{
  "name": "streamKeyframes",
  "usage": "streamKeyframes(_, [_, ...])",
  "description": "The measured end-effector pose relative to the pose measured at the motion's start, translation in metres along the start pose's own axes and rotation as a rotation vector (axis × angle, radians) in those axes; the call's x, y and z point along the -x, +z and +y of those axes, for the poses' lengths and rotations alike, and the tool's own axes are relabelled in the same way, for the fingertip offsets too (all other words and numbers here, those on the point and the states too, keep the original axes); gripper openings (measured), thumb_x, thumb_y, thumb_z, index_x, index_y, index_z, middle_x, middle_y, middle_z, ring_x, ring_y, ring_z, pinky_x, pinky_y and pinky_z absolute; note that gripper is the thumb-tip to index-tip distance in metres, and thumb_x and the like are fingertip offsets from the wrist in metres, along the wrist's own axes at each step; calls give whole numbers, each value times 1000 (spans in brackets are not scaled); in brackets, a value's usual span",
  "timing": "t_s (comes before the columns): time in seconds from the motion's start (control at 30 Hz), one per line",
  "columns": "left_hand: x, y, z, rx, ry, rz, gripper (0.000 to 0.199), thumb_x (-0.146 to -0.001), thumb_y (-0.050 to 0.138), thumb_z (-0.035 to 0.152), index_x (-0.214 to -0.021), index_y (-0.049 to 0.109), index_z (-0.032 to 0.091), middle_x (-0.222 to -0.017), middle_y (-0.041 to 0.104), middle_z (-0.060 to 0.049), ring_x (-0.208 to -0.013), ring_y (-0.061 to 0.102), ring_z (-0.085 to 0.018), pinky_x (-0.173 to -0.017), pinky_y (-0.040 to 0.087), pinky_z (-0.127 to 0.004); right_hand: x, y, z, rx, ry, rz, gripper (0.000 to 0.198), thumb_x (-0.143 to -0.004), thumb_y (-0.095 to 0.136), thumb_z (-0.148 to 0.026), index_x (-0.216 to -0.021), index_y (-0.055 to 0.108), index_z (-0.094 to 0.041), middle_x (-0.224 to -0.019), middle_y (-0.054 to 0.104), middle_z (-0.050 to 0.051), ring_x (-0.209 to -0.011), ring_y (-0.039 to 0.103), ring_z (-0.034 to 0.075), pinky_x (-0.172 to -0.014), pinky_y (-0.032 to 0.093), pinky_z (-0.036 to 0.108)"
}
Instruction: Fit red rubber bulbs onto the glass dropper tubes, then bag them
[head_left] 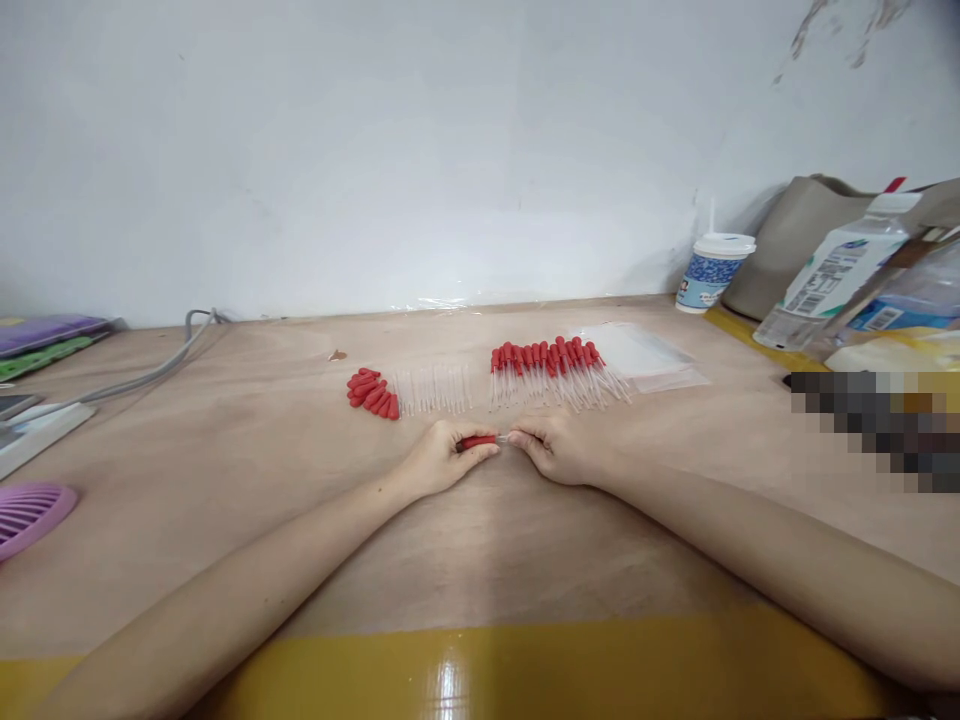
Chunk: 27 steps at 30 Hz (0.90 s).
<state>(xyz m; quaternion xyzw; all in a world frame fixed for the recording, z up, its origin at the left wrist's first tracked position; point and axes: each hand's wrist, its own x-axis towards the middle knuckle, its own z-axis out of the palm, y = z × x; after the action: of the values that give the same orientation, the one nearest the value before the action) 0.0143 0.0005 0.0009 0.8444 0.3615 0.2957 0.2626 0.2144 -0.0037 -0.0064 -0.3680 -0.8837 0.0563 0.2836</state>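
Note:
My left hand is closed around a red rubber dropper bulb, its narrow end facing right. Pinched in the fingers of my right hand is a thin clear dropper tube. The tube's end meets the mouth of the bulb; how deep it sits inside I cannot tell. Beyond my left hand lies a small pile of loose red bulbs, beside a row of bare clear tubes. Past my right hand, many droppers with red bulbs on clear tubes lie side by side.
Clear plastic bags lie behind the droppers. At the back right stand a lidded paper cup, a tilted plastic bottle and a grey-brown bag. On the left are a grey cable and a pink slatted object. A white wall closes the back.

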Motion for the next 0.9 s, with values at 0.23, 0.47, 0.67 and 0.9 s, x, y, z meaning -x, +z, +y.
streamKeyframes(0.23, [3,-10,-7,168,-106,-116,45,-67,68,36,-108,62,18,-92,68,-7,-77,63,-18,-69,51,-29,1,-13,3,-70,-3,-149,29,-88,39,-27,-64,53,-18,-61,56,1,-55,47,12,-55,35,24])
streamKeyframes(0.47, [3,-11,-26,253,-232,5,54,-66,70,37,-113,56,14,-90,60,-6,-65,55,-9,-65,49,-26,-30,-35,32,-290,577,41,20,-82,40,-24,-72,55,-16,-70,63,4,-58,54,12,-56,40,22])
streamKeyframes(0.67, [4,-11,-23,194,-197,-36,41,-68,67,37,-100,61,12,-74,59,-3,-65,54,-10,-62,46,-24,-63,-23,42,12,807,110,25,-75,43,-23,-57,59,-16,-62,63,6,-61,57,17,-56,40,25])
streamKeyframes(0.9, [3,-9,-23,201,-179,-33,38,-69,67,34,-99,62,11,-74,59,-4,-67,54,-11,-63,46,-24,-73,-3,31,219,887,65,31,-80,38,-31,-84,65,-15,-88,65,13,-85,60,26,-66,44,34])
